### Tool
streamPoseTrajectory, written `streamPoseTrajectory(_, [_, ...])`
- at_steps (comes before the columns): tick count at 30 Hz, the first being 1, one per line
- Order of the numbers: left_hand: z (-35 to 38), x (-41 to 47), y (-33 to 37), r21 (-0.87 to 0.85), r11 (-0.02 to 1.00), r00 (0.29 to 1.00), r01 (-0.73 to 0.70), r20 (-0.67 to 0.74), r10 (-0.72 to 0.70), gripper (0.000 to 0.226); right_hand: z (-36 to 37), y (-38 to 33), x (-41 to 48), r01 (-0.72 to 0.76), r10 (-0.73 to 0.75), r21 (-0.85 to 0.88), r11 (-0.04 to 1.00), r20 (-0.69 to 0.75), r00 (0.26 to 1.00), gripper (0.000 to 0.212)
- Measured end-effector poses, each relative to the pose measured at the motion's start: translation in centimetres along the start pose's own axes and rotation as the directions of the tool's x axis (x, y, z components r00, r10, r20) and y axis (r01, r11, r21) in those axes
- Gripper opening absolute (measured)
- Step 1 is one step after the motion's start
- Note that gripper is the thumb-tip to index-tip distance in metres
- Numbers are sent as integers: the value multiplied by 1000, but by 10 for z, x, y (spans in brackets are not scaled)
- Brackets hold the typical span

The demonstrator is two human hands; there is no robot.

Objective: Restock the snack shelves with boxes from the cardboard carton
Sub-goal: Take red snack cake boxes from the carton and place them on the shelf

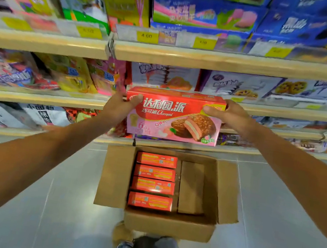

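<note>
Left hand (118, 105) and right hand (233, 116) gripped the ends of one red snack box (173, 112) in front of the shelves (211, 63). Four more boxes (153, 180) lay in the cardboard carton (169, 224) below

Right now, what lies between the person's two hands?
In the head view, one red-and-pink snack box spans the gap; the left hand and right hand grip its two ends.

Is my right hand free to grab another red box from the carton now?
Probably not yet: the right hand grips one end of the pie box, the left hand the other. The open carton leaves its four red boxes uncovered.
</note>
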State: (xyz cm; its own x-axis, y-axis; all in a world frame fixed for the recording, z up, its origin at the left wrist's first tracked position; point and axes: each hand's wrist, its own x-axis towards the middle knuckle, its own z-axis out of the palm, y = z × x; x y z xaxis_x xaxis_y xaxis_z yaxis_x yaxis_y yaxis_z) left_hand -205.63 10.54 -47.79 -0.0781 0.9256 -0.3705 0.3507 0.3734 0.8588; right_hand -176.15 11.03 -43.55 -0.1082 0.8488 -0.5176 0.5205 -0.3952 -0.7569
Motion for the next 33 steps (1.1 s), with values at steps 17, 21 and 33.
streamPoseTrajectory(17, [-153, -155, 246, -161, 943, 957, -290, -24, 290, 86, -82, -246, -210, 401, -400, -35, 916, -177, 899, 32])
streamPoseTrajectory(21, [-172, -182, 305, -208, 906, 929, -369, -77, 361, 90, -107, -288, -249, 499, -485, -28, 866, -295, 824, 17])
streamPoseTrajectory(33, [-183, -223, 453, -284, 744, 796, -605, -253, 550, 82, -185, -382, -294, 690, -628, -118, 714, -545, 556, 37])
